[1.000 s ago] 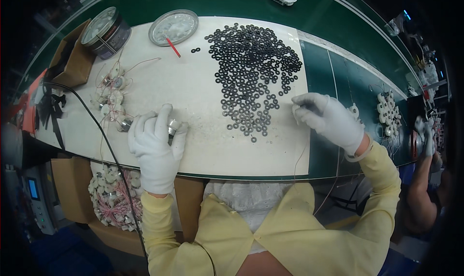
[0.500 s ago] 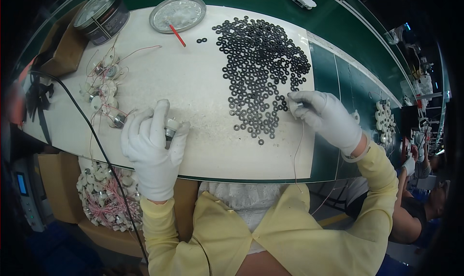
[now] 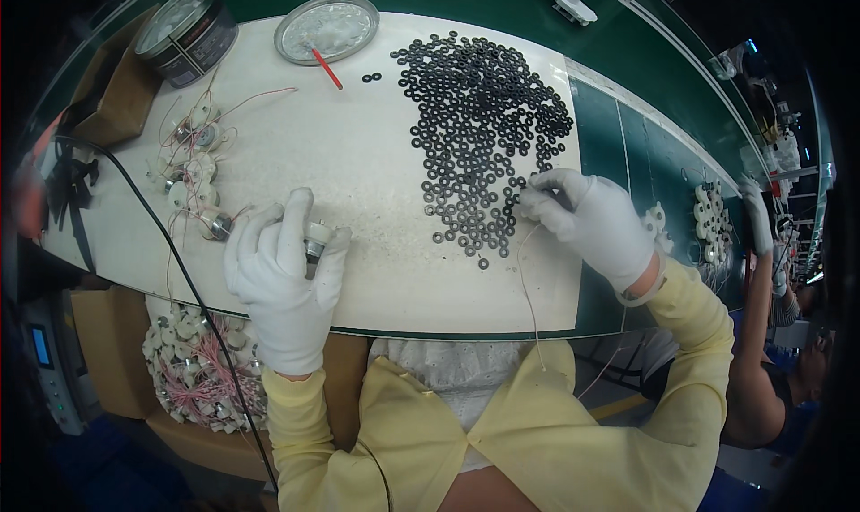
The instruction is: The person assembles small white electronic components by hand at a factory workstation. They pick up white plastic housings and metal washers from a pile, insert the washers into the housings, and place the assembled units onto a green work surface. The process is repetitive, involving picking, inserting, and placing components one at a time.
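Observation:
My left hand (image 3: 282,283), in a white glove, is closed round a small motor (image 3: 316,234) with a white top and a metal body. The motor stands upright between thumb and fingers. My right hand (image 3: 596,230), also gloved, is pinched at the right edge of a wide spread of small black rings (image 3: 484,109). Its fingers hide most of a small wired part, and a thin wire (image 3: 528,288) hangs from them past the table's near edge.
Several white motors with red wires (image 3: 193,167) lie at the left, near a black cable (image 3: 161,216). A box below holds many more (image 3: 202,369). A tin (image 3: 188,37) and a lid of pale grease (image 3: 327,30) with a red stick (image 3: 327,68) stand behind. Another person (image 3: 761,387) sits at right.
My right hand has moved slightly left, toward the black rings, and its hanging wire has shifted left with it. My left hand stays put. The other person's arm at right has risen.

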A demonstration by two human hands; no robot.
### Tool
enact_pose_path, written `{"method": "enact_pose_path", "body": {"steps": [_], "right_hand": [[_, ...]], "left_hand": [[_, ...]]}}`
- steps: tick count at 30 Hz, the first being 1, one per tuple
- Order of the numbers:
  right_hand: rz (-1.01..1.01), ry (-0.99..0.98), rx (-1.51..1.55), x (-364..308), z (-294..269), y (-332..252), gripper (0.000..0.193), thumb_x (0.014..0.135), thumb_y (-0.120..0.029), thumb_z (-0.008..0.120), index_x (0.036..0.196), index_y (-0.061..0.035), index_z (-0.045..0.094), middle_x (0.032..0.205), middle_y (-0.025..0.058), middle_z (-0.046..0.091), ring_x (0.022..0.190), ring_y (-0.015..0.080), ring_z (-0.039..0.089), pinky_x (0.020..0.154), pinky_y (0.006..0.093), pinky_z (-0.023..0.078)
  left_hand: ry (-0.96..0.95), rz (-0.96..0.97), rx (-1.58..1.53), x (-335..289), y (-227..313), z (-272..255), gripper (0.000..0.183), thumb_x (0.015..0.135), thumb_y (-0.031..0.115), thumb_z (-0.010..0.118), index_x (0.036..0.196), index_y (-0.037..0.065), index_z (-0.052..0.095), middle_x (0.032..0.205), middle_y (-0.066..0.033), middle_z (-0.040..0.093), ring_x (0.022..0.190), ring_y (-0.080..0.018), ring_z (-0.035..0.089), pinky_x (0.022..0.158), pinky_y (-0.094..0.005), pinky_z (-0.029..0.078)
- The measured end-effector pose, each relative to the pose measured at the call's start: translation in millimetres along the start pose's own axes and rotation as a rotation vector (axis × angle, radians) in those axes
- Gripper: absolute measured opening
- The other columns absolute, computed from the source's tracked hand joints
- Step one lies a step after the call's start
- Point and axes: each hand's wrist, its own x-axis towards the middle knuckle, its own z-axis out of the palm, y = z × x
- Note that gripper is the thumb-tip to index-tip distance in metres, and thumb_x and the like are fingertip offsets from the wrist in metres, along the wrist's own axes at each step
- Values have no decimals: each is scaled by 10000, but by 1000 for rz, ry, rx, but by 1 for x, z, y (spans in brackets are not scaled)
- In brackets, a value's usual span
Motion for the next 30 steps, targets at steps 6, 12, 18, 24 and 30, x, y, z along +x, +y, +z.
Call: {"method": "enact_pose_path", "body": {"steps": [6,12,18,24,30], "right_hand": [[-188,-42,-362,-5,-12,-13,239,920,-300,741,965,-65,751,720,105,705,651,276,717,625,345,567],[-310,-106,-629,-39,-24,-10,273,924,-358,732,895,-87,749,618,77,610,494,277,627,502,372,519],[-496,-35,-743,-49,-19,3,221,946,-300,702,1012,-93,740,736,62,649,547,275,645,502,389,488],[-197,62,-719,-83,-13,31,213,922,-216,710,1111,-119,700,795,54,663,610,253,652,578,385,475],[-96,292,-954,-93,-26,42,192,935,-239,715,1089,-140,660,658,37,570,578,268,579,573,403,435]], "left_hand": [[7,-7,29,-4,-2,2,543,814,250,841,1281,38,662,882,-26,653,988,-302,628,983,-513,502],[-26,-1,12,-5,-3,3,558,799,233,850,1289,44,662,1023,-120,651,992,-324,627,984,-522,504],[-11,-2,13,-3,-2,2,520,811,208,834,1264,15,667,1025,-126,657,985,-340,636,990,-522,504],[-33,27,48,-6,-3,3,514,834,217,827,1279,14,670,979,-110,661,992,-339,642,1000,-517,502],[-115,-22,58,-5,-2,-1,479,886,224,786,1303,18,669,886,-62,663,958,-324,634,1006,-497,500]]}}
